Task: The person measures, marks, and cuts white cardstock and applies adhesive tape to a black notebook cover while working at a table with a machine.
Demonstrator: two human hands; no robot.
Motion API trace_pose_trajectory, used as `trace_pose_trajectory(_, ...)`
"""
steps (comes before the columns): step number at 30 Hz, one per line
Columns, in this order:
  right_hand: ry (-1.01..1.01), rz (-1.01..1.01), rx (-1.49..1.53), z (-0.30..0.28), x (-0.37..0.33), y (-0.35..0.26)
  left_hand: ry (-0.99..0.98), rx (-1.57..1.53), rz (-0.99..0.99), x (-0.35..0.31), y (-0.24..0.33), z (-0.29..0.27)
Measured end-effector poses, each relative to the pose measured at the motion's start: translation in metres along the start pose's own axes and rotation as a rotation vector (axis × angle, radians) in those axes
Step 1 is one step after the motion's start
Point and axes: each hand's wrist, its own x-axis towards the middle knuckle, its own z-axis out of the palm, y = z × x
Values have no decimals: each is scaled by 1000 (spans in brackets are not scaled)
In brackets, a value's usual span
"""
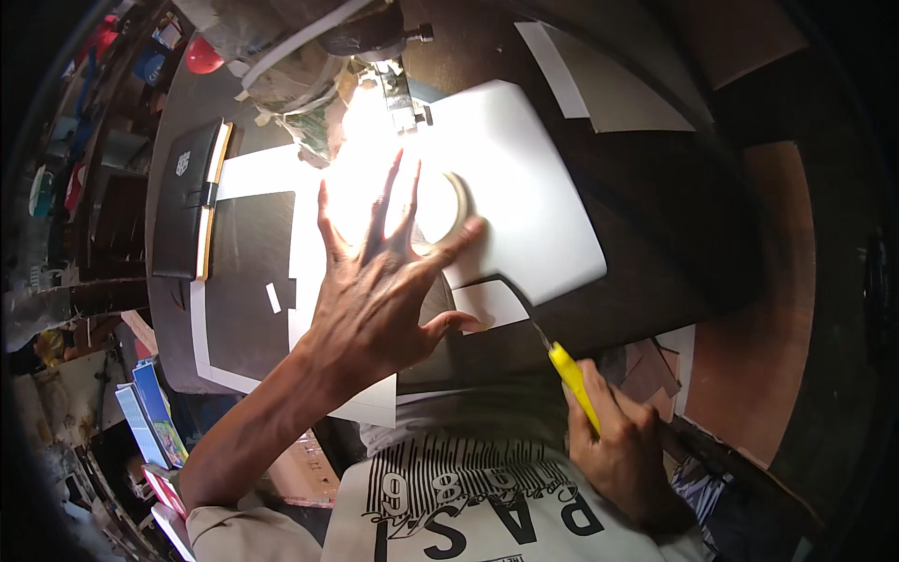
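My left hand (379, 272) lies palm down with its fingers spread over white paper (534, 197). Beneath its index finger is a pale ring (459, 206) that looks like a roll of tape, half washed out by glare. A smaller white piece of paper (492, 304) lies by the thumb, parted from the big sheet by a dark curved gap. Lower right, my right hand (618, 450) grips a yellow-handled craft knife (576, 386). The knife's thin metal tip points up and left, close to the small piece's right corner; whether it touches cannot be told.
A bright lamp-lit metal machine part (398, 94) stands at the back of the dark table (646, 272). A black notebook (187, 201) lies at left, beside a white paper frame (211, 361) and a small strip (273, 298). Brown board (758, 309) is at right.
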Motion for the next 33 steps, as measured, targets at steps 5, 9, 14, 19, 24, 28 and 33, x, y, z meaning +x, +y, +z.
trace_pose_trajectory(5,180,-54,107,-11,-1,30,-40,-90,-81,-4,-2,3)
trace_pose_trajectory(9,519,31,83,-25,60,71,101,-197,-70,-22,3,13)
trace_pose_trajectory(14,494,-11,-259,-41,106,103,532,-252,-351,-38,-23,24)
trace_pose_trajectory(19,467,-468,-113,-12,117,38,454,-248,-281,-19,-31,36)
trace_pose_trajectory(24,-67,-588,208,13,125,15,645,-706,-402,-39,-19,20)
trace_pose_trajectory(28,-69,-548,168,23,112,21,787,-1412,-482,-90,6,17)
trace_pose_trajectory(33,-7,-566,164,32,107,23,870,-1906,-198,-121,19,46)
